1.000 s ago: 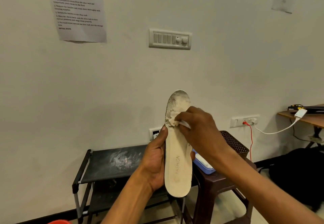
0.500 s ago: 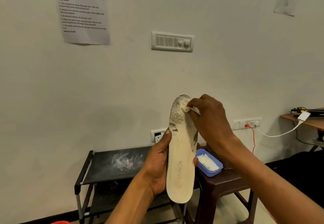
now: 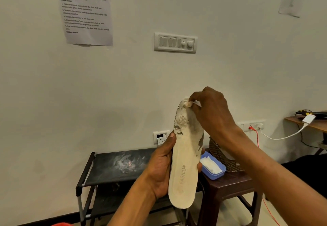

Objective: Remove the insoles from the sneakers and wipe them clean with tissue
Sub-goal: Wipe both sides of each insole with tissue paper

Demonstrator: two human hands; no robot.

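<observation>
Head camera faces a pale wall carrying a printed sheet at upper left and a switch panel near the middle. Held upright in front of it is a cream insole, heel down, marked "FASHION", with grey dirt over its toe half. The left hand grips it along its left edge, thumb on the face and fingers curled behind. The right hand pinches a wad of tissue closed against the toe tip. Below stands a black shoe rack, its top shelf smeared with pale dust. Just beside its right end is a brown stool; a blue tray of tissues sits at the stool's near left corner, a brown mesh basket behind it. A wooden bench edges in at far right, with a white cable running from it to a wall socket.
</observation>
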